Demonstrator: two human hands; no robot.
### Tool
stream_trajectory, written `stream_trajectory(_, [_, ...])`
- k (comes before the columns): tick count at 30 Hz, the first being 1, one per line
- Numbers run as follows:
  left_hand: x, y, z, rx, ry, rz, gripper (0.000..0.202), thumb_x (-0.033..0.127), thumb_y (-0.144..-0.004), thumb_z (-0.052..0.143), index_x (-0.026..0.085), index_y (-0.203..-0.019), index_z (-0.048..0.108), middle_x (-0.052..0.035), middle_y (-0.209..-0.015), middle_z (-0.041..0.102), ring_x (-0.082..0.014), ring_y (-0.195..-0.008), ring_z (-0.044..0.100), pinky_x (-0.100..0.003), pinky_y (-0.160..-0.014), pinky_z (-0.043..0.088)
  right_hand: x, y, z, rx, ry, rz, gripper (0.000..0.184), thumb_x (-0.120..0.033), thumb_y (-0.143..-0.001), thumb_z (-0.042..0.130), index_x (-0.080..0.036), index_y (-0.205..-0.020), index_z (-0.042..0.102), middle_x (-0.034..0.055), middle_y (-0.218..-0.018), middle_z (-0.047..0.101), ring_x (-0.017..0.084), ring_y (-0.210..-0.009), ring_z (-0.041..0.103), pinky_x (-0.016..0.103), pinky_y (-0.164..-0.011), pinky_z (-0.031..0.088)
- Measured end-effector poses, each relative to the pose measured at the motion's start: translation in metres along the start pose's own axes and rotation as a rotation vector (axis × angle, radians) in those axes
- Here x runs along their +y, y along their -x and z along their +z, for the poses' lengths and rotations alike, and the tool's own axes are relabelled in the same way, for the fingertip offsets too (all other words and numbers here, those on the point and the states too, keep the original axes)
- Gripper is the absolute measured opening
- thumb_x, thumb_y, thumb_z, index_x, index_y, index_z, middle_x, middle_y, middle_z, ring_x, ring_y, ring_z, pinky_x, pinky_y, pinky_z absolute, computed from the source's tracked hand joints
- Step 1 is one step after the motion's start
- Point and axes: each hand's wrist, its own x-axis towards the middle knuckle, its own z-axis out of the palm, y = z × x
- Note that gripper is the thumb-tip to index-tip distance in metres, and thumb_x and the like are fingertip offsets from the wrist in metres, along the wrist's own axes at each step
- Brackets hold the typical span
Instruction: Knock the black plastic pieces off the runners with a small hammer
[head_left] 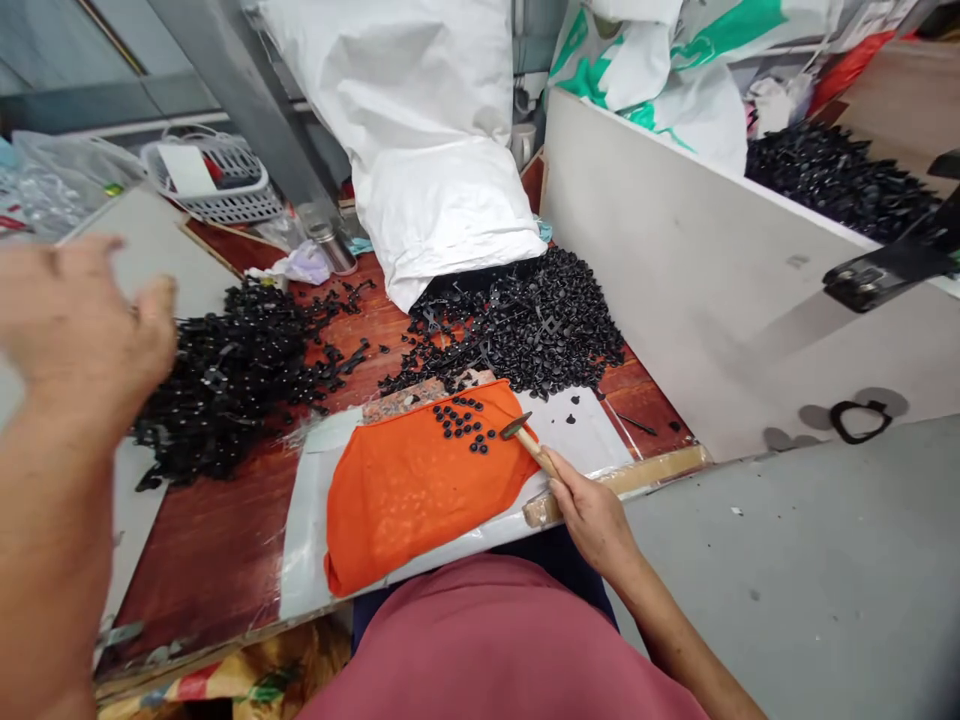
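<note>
R hand (592, 515) is closed round the wooden handle of a small hammer (529, 438) at the near edge of the bench (217, 550), right of centre. The hammer's head sits at the far right corner of the orange cloth (412, 490), just beside a cluster of small black round parts (465, 420) lying on the cloth. The cloth is spread on a white sheet (585, 430) at the near edge.

L hand (82, 320) is raised over the bench's left side, blurred, fingers loosely spread, w/ nothing in it. Nearest to it is the big heap of black pieces (232, 370) by the left edge. A 2nd heap (532, 320) lies toward the back, at the foot of a white sack (435, 150). A white board (675, 250) stands along the right edge.
</note>
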Motion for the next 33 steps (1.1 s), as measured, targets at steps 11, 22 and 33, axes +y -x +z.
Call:
stream_trajectory(11, [0.204,0.066,0.165,-0.511,0.28,0.886,0.039,0.02,-0.091,0.055,0.023,-0.127,0.069,-0.0105,-0.115,0.068,-0.0264,-0.11,0.062,-0.036,-0.092,0.049,0.004,-0.001,0.001,0.004,-0.043,-0.035,0.051,-0.026,-0.104,0.042,-0.034,-0.153,0.052,0.002,-0.132,0.074,0.025,-0.107,0.076,0.036,-0.087,0.061])
stream_trajectory(22, [0.208,0.054,0.191,-0.454,0.216,1.025,0.037,0.003,-0.09,0.046,0.018,-0.115,0.069,-0.0121,-0.107,0.064,-0.025,-0.103,0.058,-0.035,-0.09,0.048,0.003,-0.001,0.001,0.018,0.005,-0.065,0.048,-0.028,-0.104,0.041,-0.03,-0.151,0.056,0.005,-0.11,0.081,0.026,-0.091,0.079,0.035,-0.077,0.06])
stream_trajectory(33, [0.194,0.02,0.17,-0.576,1.144,0.212,0.02,0.01,-0.083,0.063,0.017,-0.096,0.077,-0.0037,-0.099,0.065,-0.015,-0.087,0.058,-0.026,-0.08,0.049,0.01,-0.001,0.006,0.028,0.012,-0.063,0.048,-0.033,-0.104,0.039,-0.026,-0.148,0.057,0.0059,-0.113,0.081,0.026,-0.093,0.079,0.035,-0.076,0.06])
